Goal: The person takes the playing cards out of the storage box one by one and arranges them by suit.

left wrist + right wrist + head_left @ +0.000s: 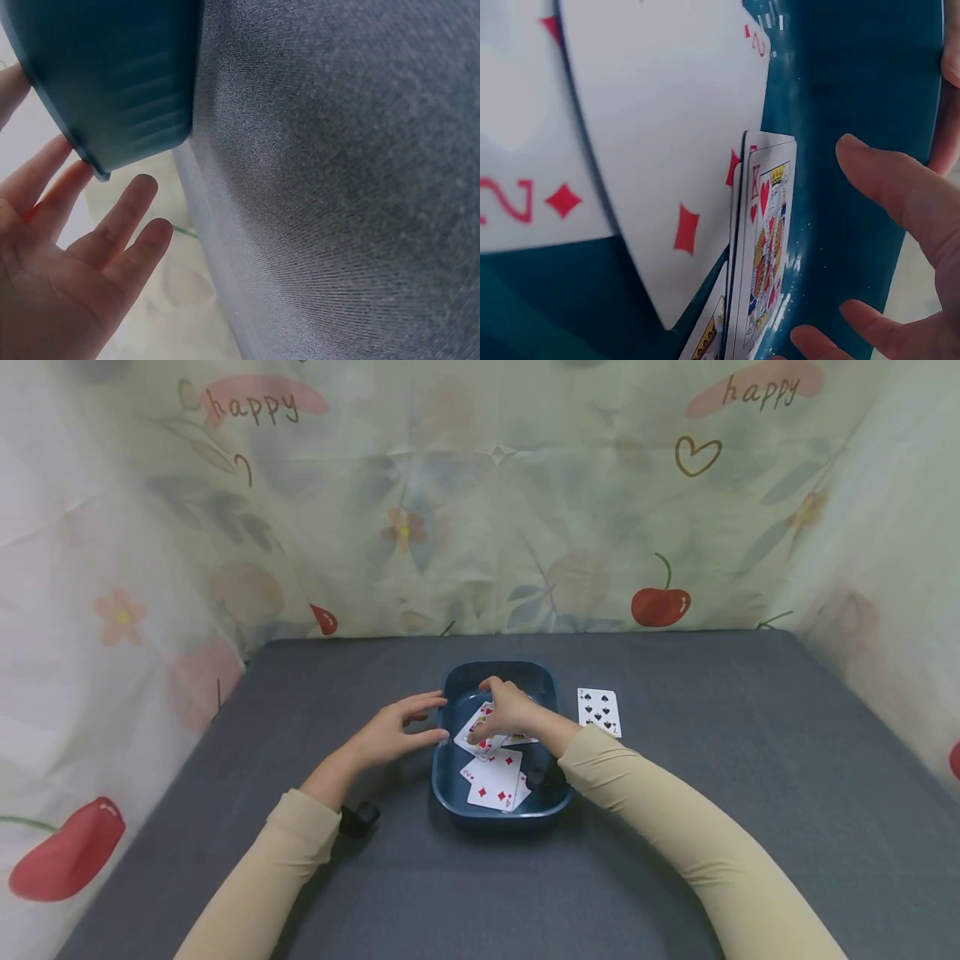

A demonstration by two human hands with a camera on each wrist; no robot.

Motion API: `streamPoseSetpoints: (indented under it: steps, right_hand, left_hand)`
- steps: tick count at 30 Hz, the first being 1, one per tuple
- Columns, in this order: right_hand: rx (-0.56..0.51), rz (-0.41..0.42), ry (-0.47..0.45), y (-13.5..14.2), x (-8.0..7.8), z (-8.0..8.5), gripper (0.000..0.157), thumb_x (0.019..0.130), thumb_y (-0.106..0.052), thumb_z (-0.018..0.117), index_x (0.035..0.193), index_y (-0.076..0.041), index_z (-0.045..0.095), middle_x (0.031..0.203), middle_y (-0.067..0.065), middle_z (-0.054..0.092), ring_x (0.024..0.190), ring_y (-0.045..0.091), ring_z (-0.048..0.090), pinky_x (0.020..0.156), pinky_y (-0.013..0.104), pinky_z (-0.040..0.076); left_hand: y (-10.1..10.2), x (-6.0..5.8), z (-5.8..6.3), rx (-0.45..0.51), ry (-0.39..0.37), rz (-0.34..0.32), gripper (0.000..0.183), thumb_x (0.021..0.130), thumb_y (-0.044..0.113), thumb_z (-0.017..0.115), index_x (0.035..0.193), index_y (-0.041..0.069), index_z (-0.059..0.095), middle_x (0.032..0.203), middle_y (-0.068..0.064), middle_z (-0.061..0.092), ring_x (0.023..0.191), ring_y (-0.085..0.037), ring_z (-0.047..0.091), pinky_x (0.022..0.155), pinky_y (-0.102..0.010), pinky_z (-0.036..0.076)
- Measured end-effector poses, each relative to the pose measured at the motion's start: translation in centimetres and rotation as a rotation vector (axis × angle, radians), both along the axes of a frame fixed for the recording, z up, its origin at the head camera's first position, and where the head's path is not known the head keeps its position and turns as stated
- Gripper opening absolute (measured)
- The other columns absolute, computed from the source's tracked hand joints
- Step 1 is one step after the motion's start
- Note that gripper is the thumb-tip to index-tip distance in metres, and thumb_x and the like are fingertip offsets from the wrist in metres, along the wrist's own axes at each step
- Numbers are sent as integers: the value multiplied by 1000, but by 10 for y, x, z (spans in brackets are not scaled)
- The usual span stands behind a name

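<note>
A dark blue tray [442,793] holds several loose playing cards. Among them are a king of hearts [769,247], with other cards close behind it, and a diamond card [495,779] lying over a two of diamonds [525,202]. My right hand [510,708] is inside the tray above the king, thumb and fingers spread apart with nothing between them. At the tray's left side is my left hand [397,727], its fingers extended and fingertips right at the rim. In the left wrist view the tray's outer wall [127,82] shows beside those fingertips.
A seven of spades [598,710] lies face up on the dark grey table [675,693], just right of the tray and close to the right forearm. Printed curtains [480,543] hang behind the table and along both sides. A black object [360,820] shows by the left wrist.
</note>
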State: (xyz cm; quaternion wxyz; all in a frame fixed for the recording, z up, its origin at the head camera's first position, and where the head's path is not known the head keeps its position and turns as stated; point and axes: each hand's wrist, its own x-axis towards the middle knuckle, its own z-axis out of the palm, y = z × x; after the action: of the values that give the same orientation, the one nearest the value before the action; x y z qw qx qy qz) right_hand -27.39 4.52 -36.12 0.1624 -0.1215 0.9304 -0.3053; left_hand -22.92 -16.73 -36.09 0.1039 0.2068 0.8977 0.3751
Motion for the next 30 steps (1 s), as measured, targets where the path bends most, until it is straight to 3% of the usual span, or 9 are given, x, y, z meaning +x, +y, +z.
streamPoseSetpoints:
  steps: [12,18,30]
  right_hand:
    - [116,7,-17,-3,4,-4,93,65,-27,85,141,-13,33,138,19,39,126,37,39,104,52,36]
    - [165,28,20,-4,7,-6,93,65,-28,85,140,-13,34,138,19,40,127,38,39,105,53,34]
    - [159,47,33,-4,8,-5,91,65,-24,85,140,-13,34,138,19,40,124,37,40,105,52,34]
  left_hand:
    - [0,1,0,-1,1,5,62,88,34,63,141,10,41,152,-14,30,131,-38,43,106,-54,36]
    - [0,1,0,1,0,7,62,88,34,63,141,10,41,153,-13,30,131,-39,43,106,-54,36]
    - [1,0,-2,2,-1,12,63,87,34,64,141,11,42,153,-12,30,131,-37,44,107,-53,36]
